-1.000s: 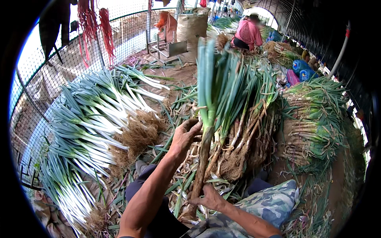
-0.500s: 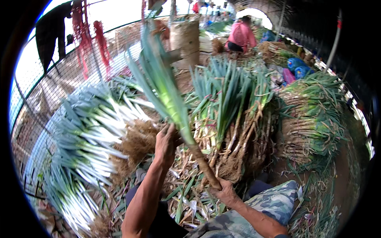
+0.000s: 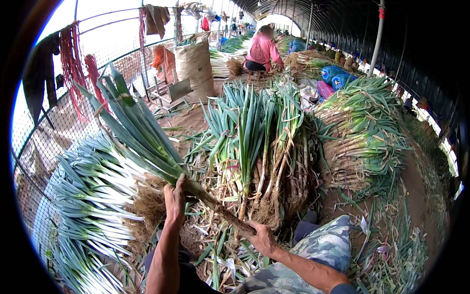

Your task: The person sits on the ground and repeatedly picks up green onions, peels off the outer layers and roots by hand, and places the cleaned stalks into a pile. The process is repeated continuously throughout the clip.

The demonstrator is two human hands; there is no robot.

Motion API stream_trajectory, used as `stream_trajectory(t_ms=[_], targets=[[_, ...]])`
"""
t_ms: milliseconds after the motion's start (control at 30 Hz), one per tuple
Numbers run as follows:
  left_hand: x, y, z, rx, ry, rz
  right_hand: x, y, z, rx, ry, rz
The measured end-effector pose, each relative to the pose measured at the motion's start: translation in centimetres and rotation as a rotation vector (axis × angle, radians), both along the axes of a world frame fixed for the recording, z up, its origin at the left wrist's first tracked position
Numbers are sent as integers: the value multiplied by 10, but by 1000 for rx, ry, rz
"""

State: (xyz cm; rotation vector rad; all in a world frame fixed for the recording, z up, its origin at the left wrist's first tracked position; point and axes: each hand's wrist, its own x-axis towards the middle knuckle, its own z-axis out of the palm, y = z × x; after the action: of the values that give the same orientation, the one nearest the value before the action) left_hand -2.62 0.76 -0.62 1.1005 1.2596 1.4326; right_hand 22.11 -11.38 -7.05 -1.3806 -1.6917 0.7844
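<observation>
A large green onion (image 3: 220, 209) with a soil-brown lower stalk lies slantwise across the middle, its blue-green leaves pointing up and left. My left hand (image 3: 175, 197) is closed round the stalk just below the leaves. My right hand (image 3: 262, 238) grips the root end; its fingers partly hide that end. Beyond the held stalk stands a group of unpeeled green onions (image 3: 279, 166), leaning together with brown roots down. To the left of my left hand lies a pile of clean, white-stalked green onions (image 3: 105, 196), roots toward me.
Camouflage cloth (image 3: 318, 252) lies by my right forearm, with leaf scraps on the ground. To the right is a heap of unpeeled green onions (image 3: 364, 142). Further off are a tall sack (image 3: 195, 66), a metal frame (image 3: 179, 90), blue bundles (image 3: 337, 76) and a person in pink (image 3: 262, 51). Netting (image 3: 36, 161) borders the left.
The held green onion has tipped over to the left, its leaves swinging left and down. Both hands keep their grip on it. The view has tilted upward and shifted right.
</observation>
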Motion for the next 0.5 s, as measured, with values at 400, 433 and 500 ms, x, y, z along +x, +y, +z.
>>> stream_trajectory(t_ms=[400,433,500], targets=[[92,-88,3,-123,328,-955,38,37,-13,-76,235,11],[89,-90,4,-7,398,-998,37,36,-7,-60,241,13],[77,-82,-1,-80,290,-1196,36,37,-1,-38,295,56]])
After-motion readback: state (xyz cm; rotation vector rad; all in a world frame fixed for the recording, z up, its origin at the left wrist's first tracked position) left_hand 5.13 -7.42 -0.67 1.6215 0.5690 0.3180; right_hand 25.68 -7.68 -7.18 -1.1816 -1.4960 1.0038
